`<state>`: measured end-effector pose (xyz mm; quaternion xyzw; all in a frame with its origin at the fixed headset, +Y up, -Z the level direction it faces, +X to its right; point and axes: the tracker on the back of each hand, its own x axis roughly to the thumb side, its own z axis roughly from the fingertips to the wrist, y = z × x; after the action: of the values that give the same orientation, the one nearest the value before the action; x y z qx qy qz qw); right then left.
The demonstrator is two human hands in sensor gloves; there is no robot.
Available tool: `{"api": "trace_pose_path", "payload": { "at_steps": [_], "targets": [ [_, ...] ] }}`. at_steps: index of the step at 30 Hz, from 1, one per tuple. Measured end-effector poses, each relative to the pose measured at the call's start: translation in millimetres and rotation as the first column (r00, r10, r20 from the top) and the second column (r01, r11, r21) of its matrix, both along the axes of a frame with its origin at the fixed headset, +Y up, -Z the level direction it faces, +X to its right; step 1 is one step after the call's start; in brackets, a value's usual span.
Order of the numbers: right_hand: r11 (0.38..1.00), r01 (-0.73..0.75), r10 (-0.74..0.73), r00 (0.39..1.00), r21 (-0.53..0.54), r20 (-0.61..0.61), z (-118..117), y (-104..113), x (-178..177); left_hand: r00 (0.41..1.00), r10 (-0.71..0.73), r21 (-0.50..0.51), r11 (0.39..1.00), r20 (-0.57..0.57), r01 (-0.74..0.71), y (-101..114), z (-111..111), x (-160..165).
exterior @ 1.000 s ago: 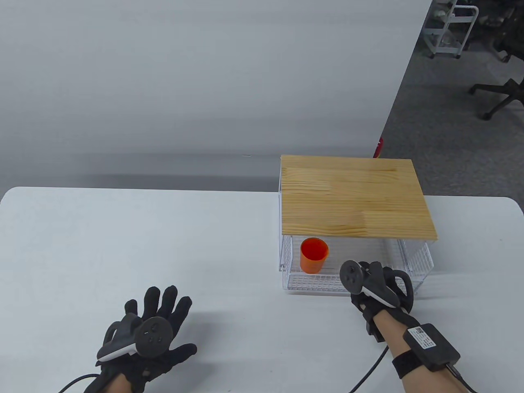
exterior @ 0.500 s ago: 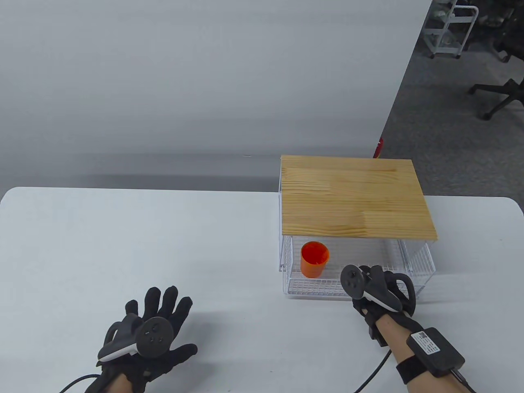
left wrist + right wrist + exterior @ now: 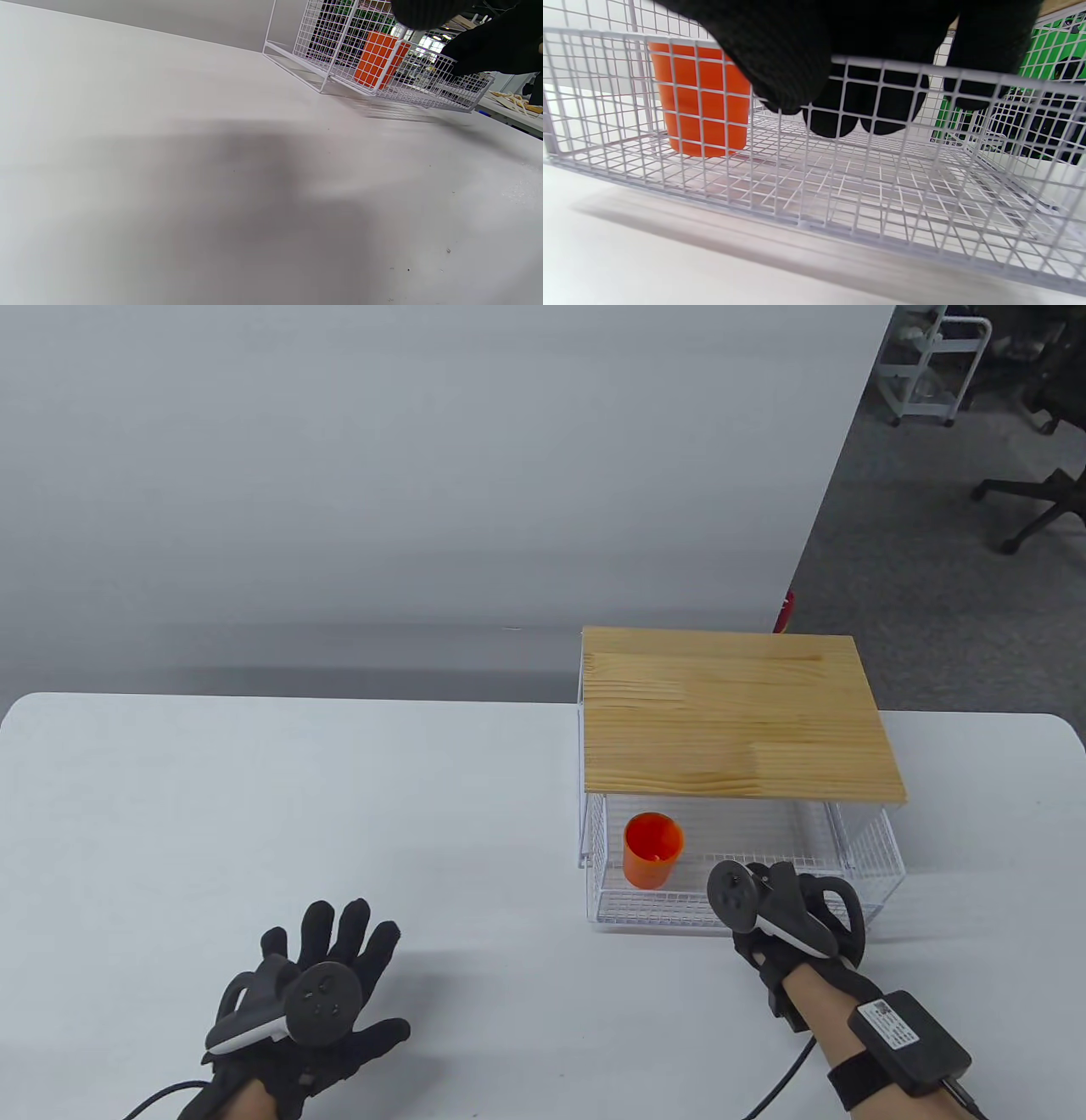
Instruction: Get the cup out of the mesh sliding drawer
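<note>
An orange cup [image 3: 652,849] stands upright in the left part of the white mesh drawer [image 3: 653,906], which is pulled partway out from under a wooden-topped frame [image 3: 734,721]. My right hand [image 3: 785,909] grips the drawer's front rim: in the right wrist view its fingers [image 3: 840,114] hook over the rim [image 3: 967,74] into the drawer, right of the cup [image 3: 702,110]. My left hand [image 3: 318,976] lies flat and open on the table, far left of the drawer. The left wrist view shows the cup [image 3: 377,59] behind the mesh.
The white table [image 3: 297,814] stretches to the left of the drawer unit. The table's right edge is close behind the unit. Office chairs and a cart stand on the floor at the far right.
My right hand has drawn the drawer a little further out toward me, and the cup has come with it. The left hand has not moved.
</note>
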<state>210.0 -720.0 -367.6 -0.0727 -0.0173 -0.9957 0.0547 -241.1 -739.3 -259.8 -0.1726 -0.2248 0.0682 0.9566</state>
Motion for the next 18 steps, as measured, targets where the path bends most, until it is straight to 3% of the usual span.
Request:
{"api": "trace_pose_path", "payload": {
  "at_steps": [18],
  "targets": [
    [1.000, -0.014, 0.014, 1.000, -0.026, -0.024, 13.0, 1.1, 0.4, 1.000, -0.001, 0.003, 1.000, -0.001, 0.001, 0.1, 0.2, -0.2]
  ]
}}
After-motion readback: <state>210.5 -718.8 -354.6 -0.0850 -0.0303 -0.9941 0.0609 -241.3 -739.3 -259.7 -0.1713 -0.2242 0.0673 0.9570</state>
